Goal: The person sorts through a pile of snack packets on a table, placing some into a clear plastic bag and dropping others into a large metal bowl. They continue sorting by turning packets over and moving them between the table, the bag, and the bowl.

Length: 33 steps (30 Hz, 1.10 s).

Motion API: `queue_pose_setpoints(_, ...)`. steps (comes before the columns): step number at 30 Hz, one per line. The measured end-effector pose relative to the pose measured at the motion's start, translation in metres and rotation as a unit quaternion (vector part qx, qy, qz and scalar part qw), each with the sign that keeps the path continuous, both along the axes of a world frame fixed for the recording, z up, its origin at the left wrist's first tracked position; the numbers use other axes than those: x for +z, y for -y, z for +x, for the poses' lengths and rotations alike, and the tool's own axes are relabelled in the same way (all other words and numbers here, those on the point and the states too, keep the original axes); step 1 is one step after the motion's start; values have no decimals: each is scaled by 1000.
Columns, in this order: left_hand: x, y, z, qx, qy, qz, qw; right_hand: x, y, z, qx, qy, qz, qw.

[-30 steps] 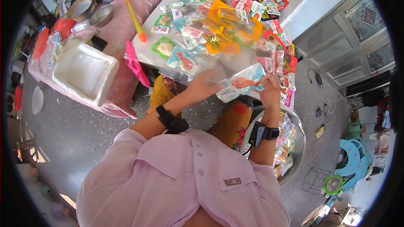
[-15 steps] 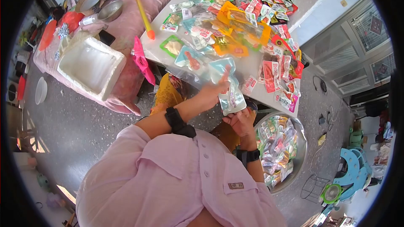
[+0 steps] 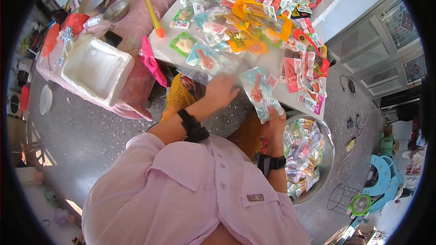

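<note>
My right hand point(image 3: 275, 126) grips the lower corner of a pale blue and clear snack packet point(image 3: 257, 91), which has a brown-red drumstick-like piece on it. The packet is tilted over the table's front edge. My left hand point(image 3: 221, 92) is off to its left, slightly blurred, with thumb and fingers apart and nothing visible in it. Just beyond that hand lies a similar pale blue packet point(image 3: 207, 59). Farther back are a green-edged packet point(image 3: 183, 44) and orange packets point(image 3: 247, 41). Red and white packets point(image 3: 293, 73) lie to the right.
A metal basin point(image 3: 328, 154) full of packets stands on the floor at my right. Heaped packets fill a white foam box point(image 3: 334, 4) at the table's back. Left, a pink-covered surface point(image 3: 141, 18) holds another foam box point(image 3: 95, 70) and a metal bowl point(image 3: 116, 10).
My left hand has come off the packet and moved left. My right hand has shifted slightly right and up with the packet, whose printed drumstick side now shows more fully.
</note>
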<state>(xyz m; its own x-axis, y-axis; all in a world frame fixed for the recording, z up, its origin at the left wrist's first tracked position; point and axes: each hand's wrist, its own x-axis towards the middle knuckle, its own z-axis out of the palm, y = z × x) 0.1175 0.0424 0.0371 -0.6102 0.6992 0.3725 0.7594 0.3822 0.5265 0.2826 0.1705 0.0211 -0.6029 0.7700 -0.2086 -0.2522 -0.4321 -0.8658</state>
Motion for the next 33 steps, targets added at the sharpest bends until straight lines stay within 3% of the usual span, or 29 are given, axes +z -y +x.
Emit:
queue_pose_setpoints(4, -3, -2, -8, 17, 33, -93, 995, -13, 1, -4, 6, 4, -4, 1000)
queue_pose_setpoints(7, -15, -3, -13, 28, 90, -89, 992, -13, 4, -6, 18, 18, -17, 1000)
queue_pose_setpoints(14, -16, 0, -18, 35, 63, 47, 996, -9, 3, -9, 10, 32, -46, 998)
queue_pose_setpoints(16, -10, 1, -18, 42, 58, 73, 995, -10, -1, -7, 29, 26, -45, 998)
queue_pose_setpoints(19, -6, -1, -15, 29, 35, -14, 999, -17, -5, -12, 71, 45, -42, 996)
queue_pose_setpoints(22, 20, 1, -5, -17, -16, -13, 1000, -5, -1, -30, 112, 33, -44, 992)
queue_pose_setpoints(29, 4, 0, -3, -39, -90, 16, 995, 3, 6, -98, 243, 32, -44, 968)
queue_pose_setpoints(33, 13, 8, 1, -30, -74, 26, 997, 27, 19, -109, 278, 173, 51, 943)
